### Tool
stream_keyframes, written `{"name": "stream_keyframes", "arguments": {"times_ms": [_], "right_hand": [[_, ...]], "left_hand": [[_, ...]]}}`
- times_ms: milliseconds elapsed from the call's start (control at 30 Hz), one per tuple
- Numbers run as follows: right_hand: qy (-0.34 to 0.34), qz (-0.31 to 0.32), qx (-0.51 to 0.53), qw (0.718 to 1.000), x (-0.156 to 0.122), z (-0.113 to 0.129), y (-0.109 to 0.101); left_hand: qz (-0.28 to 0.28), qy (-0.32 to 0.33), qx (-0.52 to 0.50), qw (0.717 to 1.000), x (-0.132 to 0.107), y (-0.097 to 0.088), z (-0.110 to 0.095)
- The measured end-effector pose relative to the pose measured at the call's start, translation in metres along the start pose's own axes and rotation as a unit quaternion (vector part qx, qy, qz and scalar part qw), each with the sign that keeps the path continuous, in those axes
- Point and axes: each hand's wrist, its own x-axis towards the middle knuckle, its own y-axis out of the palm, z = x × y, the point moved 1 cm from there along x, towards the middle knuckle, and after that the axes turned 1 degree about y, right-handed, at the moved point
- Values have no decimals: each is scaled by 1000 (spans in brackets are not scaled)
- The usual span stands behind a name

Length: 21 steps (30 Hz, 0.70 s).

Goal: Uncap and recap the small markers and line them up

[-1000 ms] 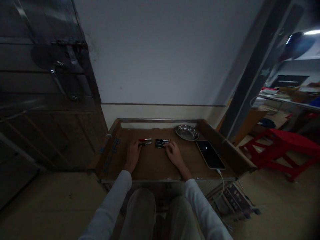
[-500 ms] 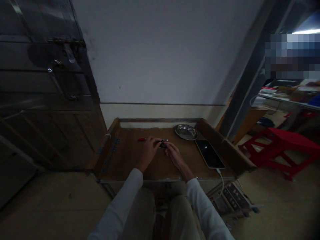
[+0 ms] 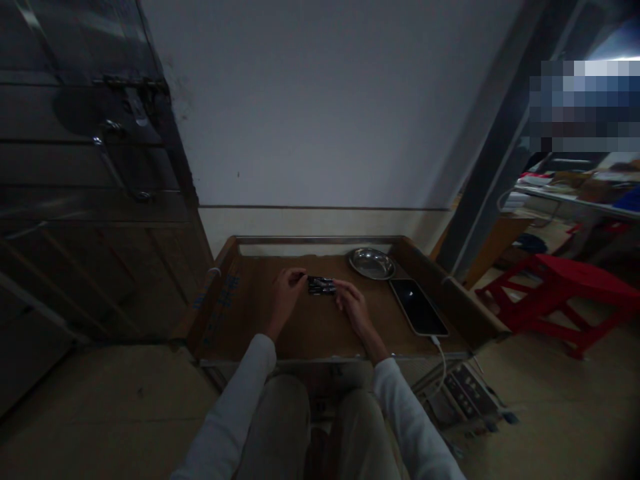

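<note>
A small cluster of dark pieces with shiny metal ends (image 3: 321, 285) lies on the brown surface of a wooden tray table (image 3: 310, 327). My right hand (image 3: 353, 303) pinches the cluster's right end with its fingertips. My left hand (image 3: 287, 290) is curled just left of the cluster, thumb and fingers pressed together at its left end. What the left fingers hold is too dark to make out. The red-tipped piece seen earlier does not show.
A round metal dish (image 3: 371, 263) sits at the tray's back right, with a phone (image 3: 418, 306) on a white cable beside it. A power strip (image 3: 465, 393) lies on the floor. A red stool (image 3: 560, 293) stands right, a metal door (image 3: 90, 167) left.
My left hand left the red-tipped pieces at the left, reached to the dark cluster, then drew back slightly. The red-tipped piece is gone from sight. My right hand stayed at the cluster.
</note>
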Motion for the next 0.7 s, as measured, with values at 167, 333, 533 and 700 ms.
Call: {"name": "stream_keyframes", "arguments": {"times_ms": [167, 333, 533, 700], "right_hand": [[-158, -22, -261, 952, 0, 1, -17], [-218, 17, -461, 860, -3, -6, -20], [-251, 89, -478, 837, -11, -5, -13], [-257, 104, -518, 809, -17, 3, -10]], "left_hand": [[-7, -38, -20, 999, -3, -10, 22], [19, -48, -31, 998, -13, -2, 27], [73, -35, 36, 996, -20, 14, 24], [123, -2, 100, 987, -20, 19, 31]]}}
